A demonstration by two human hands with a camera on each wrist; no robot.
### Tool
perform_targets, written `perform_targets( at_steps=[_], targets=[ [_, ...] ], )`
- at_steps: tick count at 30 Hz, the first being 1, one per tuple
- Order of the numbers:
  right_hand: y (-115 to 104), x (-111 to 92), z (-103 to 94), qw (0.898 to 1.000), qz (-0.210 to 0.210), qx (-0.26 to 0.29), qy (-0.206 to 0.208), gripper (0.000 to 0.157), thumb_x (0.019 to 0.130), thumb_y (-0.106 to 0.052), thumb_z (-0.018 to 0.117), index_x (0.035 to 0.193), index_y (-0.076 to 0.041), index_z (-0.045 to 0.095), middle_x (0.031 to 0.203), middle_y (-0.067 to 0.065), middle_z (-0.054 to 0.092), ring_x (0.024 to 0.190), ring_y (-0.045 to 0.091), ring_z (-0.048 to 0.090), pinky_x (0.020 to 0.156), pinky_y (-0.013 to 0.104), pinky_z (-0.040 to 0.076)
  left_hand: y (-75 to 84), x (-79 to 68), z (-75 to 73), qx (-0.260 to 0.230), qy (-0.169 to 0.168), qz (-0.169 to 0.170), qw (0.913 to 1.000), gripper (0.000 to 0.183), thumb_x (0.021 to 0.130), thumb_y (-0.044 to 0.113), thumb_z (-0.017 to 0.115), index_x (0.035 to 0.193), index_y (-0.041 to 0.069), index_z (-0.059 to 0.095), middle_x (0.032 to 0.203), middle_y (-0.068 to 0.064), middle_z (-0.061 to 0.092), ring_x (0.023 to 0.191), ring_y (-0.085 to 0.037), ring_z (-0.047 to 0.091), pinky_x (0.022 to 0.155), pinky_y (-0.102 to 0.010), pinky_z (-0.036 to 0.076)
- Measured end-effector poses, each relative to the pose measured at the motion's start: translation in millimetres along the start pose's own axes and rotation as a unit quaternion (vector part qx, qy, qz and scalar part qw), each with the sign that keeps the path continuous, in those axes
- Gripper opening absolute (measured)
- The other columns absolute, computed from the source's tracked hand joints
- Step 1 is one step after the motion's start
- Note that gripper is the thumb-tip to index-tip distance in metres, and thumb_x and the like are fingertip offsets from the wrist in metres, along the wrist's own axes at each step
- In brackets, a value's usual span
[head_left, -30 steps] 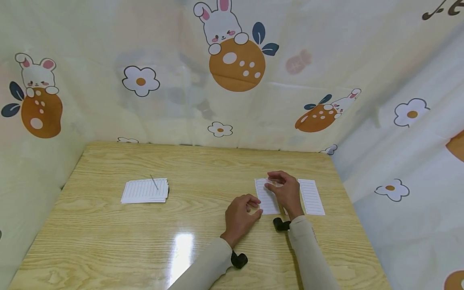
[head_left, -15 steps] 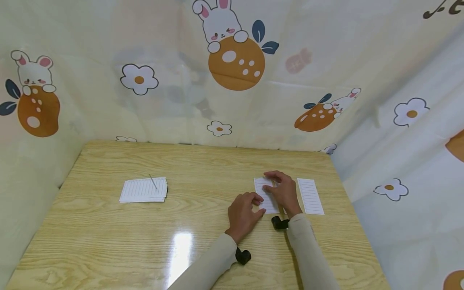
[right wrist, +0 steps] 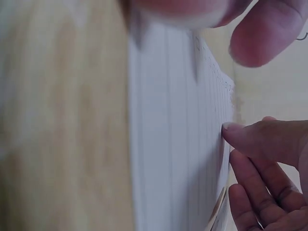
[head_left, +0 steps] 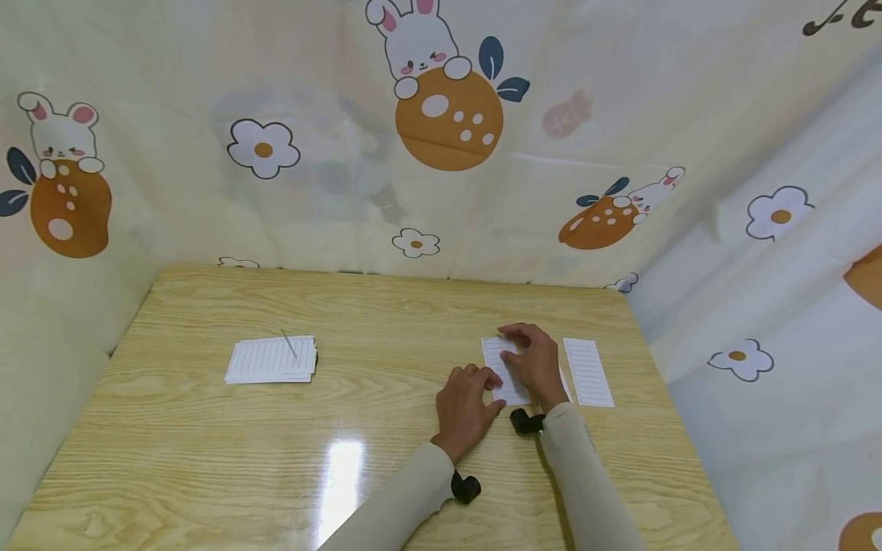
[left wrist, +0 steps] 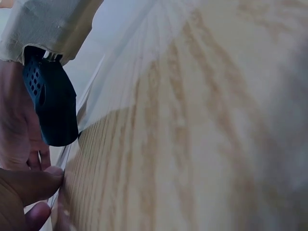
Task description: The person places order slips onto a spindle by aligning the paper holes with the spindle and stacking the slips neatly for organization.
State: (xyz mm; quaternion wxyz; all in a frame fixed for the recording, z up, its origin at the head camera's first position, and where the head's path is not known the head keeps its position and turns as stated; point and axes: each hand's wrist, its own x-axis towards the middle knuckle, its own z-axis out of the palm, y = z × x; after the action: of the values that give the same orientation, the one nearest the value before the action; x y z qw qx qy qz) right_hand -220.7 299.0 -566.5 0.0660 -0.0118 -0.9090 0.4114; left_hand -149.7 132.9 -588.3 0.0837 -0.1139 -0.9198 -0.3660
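A white lined paper card (head_left: 503,383) lies on the table between my two hands. My left hand (head_left: 462,405) rests at its lower left edge, fingers slightly bent, with the thumb tip near the bottom corner. Over the card's right side is my right hand (head_left: 537,367), thumb on the paper and fingers reaching past its top edge, a gap between them. In the right wrist view the right thumb (right wrist: 260,139) touches the lined card (right wrist: 178,130). A second card (head_left: 565,381) shows only as a sliver, mostly hidden under the right hand.
Another lined card (head_left: 588,373) lies just right of the right hand. A stack of lined cards (head_left: 269,361) with a thin stick (head_left: 289,343) across it sits left on the wooden table (head_left: 379,329). A patterned curtain (head_left: 331,207) borders the table.
My left hand has moved a little right, closer against the card. The right hand has shifted slightly left, showing a bit more of the card beneath it.
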Motion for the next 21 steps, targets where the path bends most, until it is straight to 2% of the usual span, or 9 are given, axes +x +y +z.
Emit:
perform_targets(
  at_steps=[6, 13, 21],
  targets=[
    [0.2, 1.3, 0.3, 1.0, -0.002, 0.002, 0.003, 0.043, 0.083, 0.007, 0.084, 0.121, -0.013, 0.078, 0.123, 0.011, 0.076, 0.118, 0.032, 0.069, 0.106, 0.049, 0.053, 1.1, -1.0, 0.9, 0.006, -0.006, -0.002, 1.0, 0.028, 0.081, 0.036, 0.093, 0.102, 0.03, 0.076, 0.096, 0.01, 0.067, 0.09, -0.011, 0.059, 0.059, -0.021, 0.039],
    [0.6, 2.5, 0.6, 1.0, -0.003, -0.008, 0.002, 0.044, 0.084, 0.006, 0.084, 0.122, -0.014, 0.078, 0.121, 0.012, 0.076, 0.116, 0.032, 0.068, 0.104, 0.049, 0.052, 2.2, 0.5, 4.9, 0.019, 0.005, 0.0, 0.9998, 0.026, 0.081, 0.038, 0.093, 0.1, 0.03, 0.076, 0.093, 0.01, 0.065, 0.086, -0.011, 0.058, 0.057, -0.02, 0.037],
    [-2.6, 0.7, 2.3, 1.0, 0.01, 0.017, -0.007, 0.046, 0.085, 0.013, 0.078, 0.123, -0.013, 0.077, 0.125, 0.013, 0.073, 0.115, 0.032, 0.071, 0.103, 0.05, 0.056, 3.4, -0.1, 4.9, 0.018, 0.006, 0.002, 0.9998, 0.024, 0.081, 0.034, 0.093, 0.098, 0.029, 0.076, 0.092, 0.009, 0.065, 0.085, -0.012, 0.057, 0.057, -0.02, 0.037]
  ],
)
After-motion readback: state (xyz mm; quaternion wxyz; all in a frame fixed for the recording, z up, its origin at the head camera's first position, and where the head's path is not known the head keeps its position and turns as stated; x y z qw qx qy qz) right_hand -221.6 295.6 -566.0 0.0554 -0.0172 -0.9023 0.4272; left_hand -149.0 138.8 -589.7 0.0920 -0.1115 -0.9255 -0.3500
